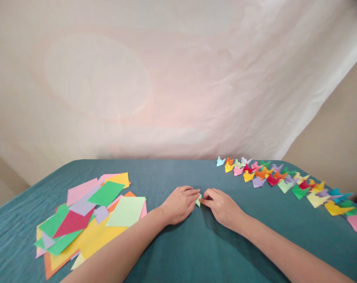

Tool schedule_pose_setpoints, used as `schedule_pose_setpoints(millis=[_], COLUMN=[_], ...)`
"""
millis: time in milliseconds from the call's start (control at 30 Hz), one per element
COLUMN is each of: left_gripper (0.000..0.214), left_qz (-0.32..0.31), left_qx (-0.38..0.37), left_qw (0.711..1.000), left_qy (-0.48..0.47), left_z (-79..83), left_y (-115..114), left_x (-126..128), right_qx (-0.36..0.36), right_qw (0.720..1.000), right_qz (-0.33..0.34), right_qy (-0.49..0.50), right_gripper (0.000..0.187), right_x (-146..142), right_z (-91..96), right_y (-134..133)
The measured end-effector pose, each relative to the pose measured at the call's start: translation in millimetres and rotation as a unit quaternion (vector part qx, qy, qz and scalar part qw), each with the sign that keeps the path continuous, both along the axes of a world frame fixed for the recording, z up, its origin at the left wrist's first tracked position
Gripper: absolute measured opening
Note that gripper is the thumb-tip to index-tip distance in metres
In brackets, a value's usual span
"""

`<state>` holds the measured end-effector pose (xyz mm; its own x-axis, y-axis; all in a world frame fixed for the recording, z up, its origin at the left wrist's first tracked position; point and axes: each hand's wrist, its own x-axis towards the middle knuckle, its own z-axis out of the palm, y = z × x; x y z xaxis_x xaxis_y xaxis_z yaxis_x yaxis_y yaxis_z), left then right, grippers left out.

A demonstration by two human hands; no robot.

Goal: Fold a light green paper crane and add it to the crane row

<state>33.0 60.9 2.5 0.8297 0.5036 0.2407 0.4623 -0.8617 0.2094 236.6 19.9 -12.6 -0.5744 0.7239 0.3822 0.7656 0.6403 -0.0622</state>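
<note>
Near the middle of the table, a small folded piece of light green paper [198, 200] shows between my two hands. My left hand [182, 203] lies over its left side, fingers together and bent down onto the paper, hiding most of it. On the right edge, my right hand [222, 206] pinches the paper with thumb and index finger, its other fingers curled in. How the folds run under my fingers cannot be seen.
A loose pile of coloured paper sheets [103, 236] spreads on the left beside my forearm. Several folded paper birds [284, 186] stand in slanting rows along the right side of the teal-covered table [169, 251]. A pale cloth [178, 78] hangs behind the far edge.
</note>
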Motion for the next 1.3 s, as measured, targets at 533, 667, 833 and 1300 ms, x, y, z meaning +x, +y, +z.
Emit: schedule_pose_setpoints(millis=[533,667,833,1300], left_gripper=[0.034,0.036,0.035,0.030], left_qz=[-0.002,-0.014,-0.034,0.010], left_qx=[-0.009,-0.007,-0.016,-0.034], left_qw=[1.000,1.000,0.999,0.997], left_qy=[-0.002,-0.004,-0.009,-0.065], left_z=[0.4,1.9,2.4,2.1], left_y=[1,1,2,-2], left_x=[-1,-1,-1,-3], right_qx=[-0.009,0.008,0.001,-0.025], right_qw=[0.998,0.998,0.992,0.986], right_qz=[0.057,0.059,0.034,0.004], right_qy=[-0.030,-0.010,0.119,0.164], right_gripper=[0.028,0.029,0.030,0.039], right_x=[-7,-8,-7,-5], right_z=[7.9,5.4,-0.2,-3.4], right_y=[-7,-10,-10,-1])
